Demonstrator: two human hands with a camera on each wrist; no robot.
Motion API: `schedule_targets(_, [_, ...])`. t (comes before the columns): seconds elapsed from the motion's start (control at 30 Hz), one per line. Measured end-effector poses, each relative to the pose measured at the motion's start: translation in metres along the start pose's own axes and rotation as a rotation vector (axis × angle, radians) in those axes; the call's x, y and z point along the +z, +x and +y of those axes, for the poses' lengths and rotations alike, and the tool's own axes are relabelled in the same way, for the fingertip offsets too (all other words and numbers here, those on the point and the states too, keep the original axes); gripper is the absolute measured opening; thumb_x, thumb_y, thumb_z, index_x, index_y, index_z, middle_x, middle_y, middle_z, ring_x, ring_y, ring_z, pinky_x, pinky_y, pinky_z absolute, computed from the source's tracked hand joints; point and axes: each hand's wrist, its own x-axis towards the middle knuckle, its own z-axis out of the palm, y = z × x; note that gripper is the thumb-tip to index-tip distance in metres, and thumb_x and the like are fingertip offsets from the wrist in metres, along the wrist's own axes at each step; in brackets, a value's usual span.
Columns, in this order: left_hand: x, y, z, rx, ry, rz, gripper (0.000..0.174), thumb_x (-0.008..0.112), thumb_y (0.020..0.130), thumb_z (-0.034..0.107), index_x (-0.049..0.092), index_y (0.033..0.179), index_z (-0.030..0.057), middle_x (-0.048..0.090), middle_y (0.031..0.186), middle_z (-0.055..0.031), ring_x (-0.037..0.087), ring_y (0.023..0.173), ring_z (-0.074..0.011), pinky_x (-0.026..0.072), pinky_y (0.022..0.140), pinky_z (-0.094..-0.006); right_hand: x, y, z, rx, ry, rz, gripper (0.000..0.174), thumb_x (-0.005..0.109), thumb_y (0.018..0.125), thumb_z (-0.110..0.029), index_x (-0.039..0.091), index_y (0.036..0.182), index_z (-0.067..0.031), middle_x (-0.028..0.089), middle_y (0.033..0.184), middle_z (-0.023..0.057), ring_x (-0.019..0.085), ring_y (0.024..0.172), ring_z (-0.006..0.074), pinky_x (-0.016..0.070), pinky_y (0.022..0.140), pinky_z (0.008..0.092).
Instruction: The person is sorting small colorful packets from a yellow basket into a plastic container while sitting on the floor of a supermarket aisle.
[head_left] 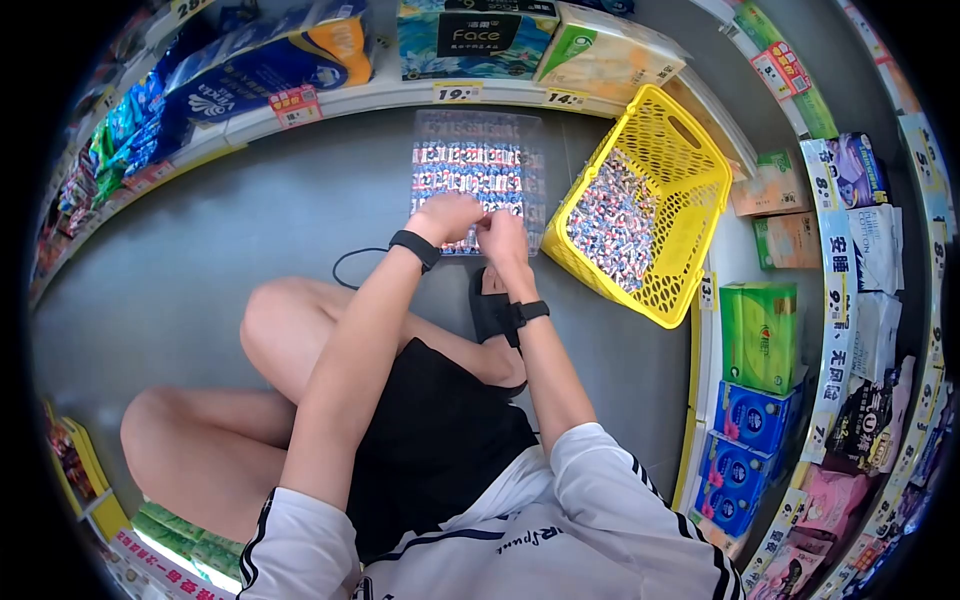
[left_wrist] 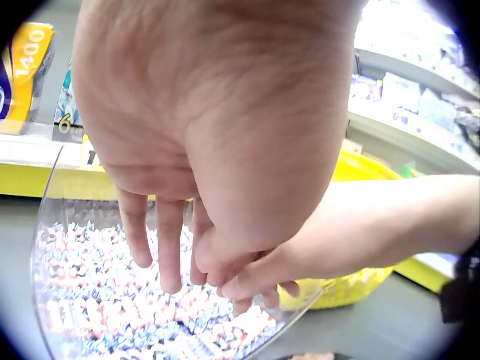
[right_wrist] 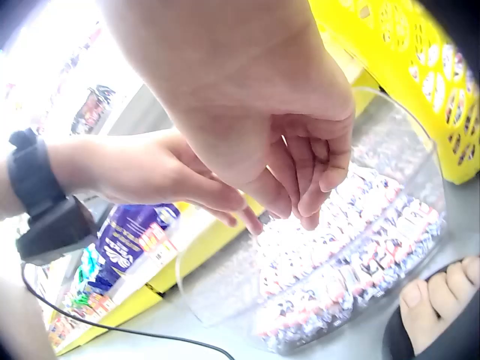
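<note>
A clear plastic box (head_left: 535,185) holds rows of small wrapped candies (head_left: 470,180) in white, blue and red. Over its near edge my left hand (head_left: 447,214) and right hand (head_left: 503,240) meet at the fingertips. In the left wrist view, two fingers (left_wrist: 169,247) of the left hand hang straight above the candies, while its thumb and forefinger come close to the right fingertips. The right wrist view has the right hand (right_wrist: 247,127) with bent fingers, thumb near the forefinger. I cannot tell whether a candy is between the fingertips.
A yellow basket (head_left: 690,215) with many loose wrapped candies (head_left: 612,220) stands right of the box. Shelves with tissue packs (head_left: 760,335) run along the right and back. A black cable (head_left: 345,268) lies on the floor, and a sandaled foot (head_left: 490,300) is close to the box.
</note>
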Motion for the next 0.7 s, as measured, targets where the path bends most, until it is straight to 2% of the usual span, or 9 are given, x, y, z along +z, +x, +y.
schedule_targets(0.03, [-0.007, 0.002, 0.004, -0.023, -0.009, -0.018, 0.023, 0.060, 0.079, -0.003, 0.072, 0.096, 0.0056, 0.071, 0.104, -0.0146, 0.069, 0.100, -0.0342, 0.0562, 0.082, -0.0447, -0.017, -0.005, -0.008, -0.018, 0.004, -0.019, 0.017, 0.068, 0.080, -0.014, 0.076, 0.090, -0.0014, 0.071, 0.089, 0.0254, 0.070, 0.088, 0.0405, 0.0558, 0.083, 0.0465])
schedule_targets(0.07, [-0.008, 0.004, 0.003, 0.030, -0.037, 0.058, 0.018, 0.061, 0.080, 0.000, 0.072, 0.093, 0.0058, 0.071, 0.097, -0.0154, 0.069, 0.097, -0.0341, 0.0553, 0.080, -0.0449, -0.035, -0.012, -0.014, -0.051, -0.038, -0.033, 0.019, 0.068, 0.079, -0.013, 0.075, 0.091, 0.0004, 0.071, 0.089, 0.0264, 0.070, 0.090, 0.0407, 0.0553, 0.086, 0.0464])
schedule_targets(0.1, [-0.012, 0.003, 0.008, 0.033, -0.038, 0.053, 0.018, 0.061, 0.080, 0.000, 0.072, 0.093, 0.0058, 0.071, 0.097, -0.0154, 0.069, 0.097, -0.0341, 0.0553, 0.080, -0.0449, -0.053, -0.018, -0.021, -0.047, -0.037, -0.033, 0.019, 0.068, 0.079, -0.013, 0.075, 0.091, 0.0004, 0.071, 0.089, 0.0264, 0.070, 0.090, 0.0407, 0.0553, 0.086, 0.0464])
schedule_targets(0.17, [-0.032, 0.000, 0.021, 0.119, -0.081, 0.211, 0.015, 0.062, 0.081, 0.003, 0.072, 0.092, 0.0053, 0.071, 0.095, -0.0147, 0.069, 0.093, -0.0339, 0.0549, 0.078, -0.0448, -0.082, -0.025, -0.028, -0.157, -0.113, -0.059, 0.020, 0.066, 0.078, -0.011, 0.076, 0.091, 0.0008, 0.071, 0.090, 0.0262, 0.070, 0.090, 0.0406, 0.0551, 0.086, 0.0454])
schedule_targets(0.2, [-0.041, 0.003, 0.028, 0.149, -0.066, 0.197, 0.012, 0.063, 0.081, 0.006, 0.072, 0.088, 0.0048, 0.071, 0.091, -0.0150, 0.069, 0.091, -0.0341, 0.0545, 0.076, -0.0451, -0.095, -0.026, -0.029, -0.189, -0.087, -0.054, 0.020, 0.065, 0.079, -0.012, 0.076, 0.091, 0.0004, 0.070, 0.089, 0.0261, 0.070, 0.090, 0.0402, 0.0548, 0.087, 0.0446])
schedule_targets(0.37, [-0.087, 0.011, 0.082, 0.223, -0.055, 0.258, 0.009, 0.063, 0.079, 0.006, 0.071, 0.082, 0.0028, 0.070, 0.086, -0.0171, 0.069, 0.087, -0.0354, 0.0546, 0.074, -0.0459, -0.169, -0.033, -0.035, -0.128, -0.091, -0.034, 0.021, 0.064, 0.081, -0.013, 0.076, 0.094, -0.0020, 0.070, 0.091, 0.0247, 0.069, 0.091, 0.0401, 0.0542, 0.086, 0.0448])
schedule_targets(0.43, [-0.098, 0.018, 0.103, 0.273, 0.006, 0.328, 0.011, 0.062, 0.079, 0.005, 0.072, 0.083, 0.0023, 0.070, 0.088, -0.0177, 0.069, 0.086, -0.0371, 0.0547, 0.073, -0.0466, -0.190, -0.033, -0.022, -0.191, -0.156, 0.026, 0.021, 0.064, 0.082, -0.014, 0.075, 0.095, -0.0016, 0.071, 0.093, 0.0240, 0.069, 0.091, 0.0396, 0.0539, 0.086, 0.0450])
schedule_targets(0.57, [-0.120, 0.037, 0.141, 0.284, -0.091, 0.232, 0.014, 0.062, 0.080, 0.006, 0.074, 0.087, 0.0039, 0.071, 0.092, -0.0182, 0.069, 0.088, -0.0376, 0.0552, 0.074, -0.0461, -0.232, -0.037, -0.003, -0.132, -0.135, 0.030, 0.023, 0.066, 0.081, -0.014, 0.073, 0.096, 0.0014, 0.071, 0.094, 0.0236, 0.069, 0.093, 0.0391, 0.0537, 0.085, 0.0437])
schedule_targets(0.7, [-0.117, 0.081, 0.172, 0.320, -0.089, 0.202, 0.015, 0.062, 0.079, 0.008, 0.073, 0.088, 0.0017, 0.071, 0.092, -0.0206, 0.069, 0.088, -0.0384, 0.0550, 0.074, -0.0459, -0.250, -0.026, 0.026, -0.080, -0.183, 0.034, 0.023, 0.068, 0.079, -0.015, 0.073, 0.096, -0.0001, 0.071, 0.096, 0.0233, 0.069, 0.094, 0.0395, 0.0534, 0.085, 0.0434])
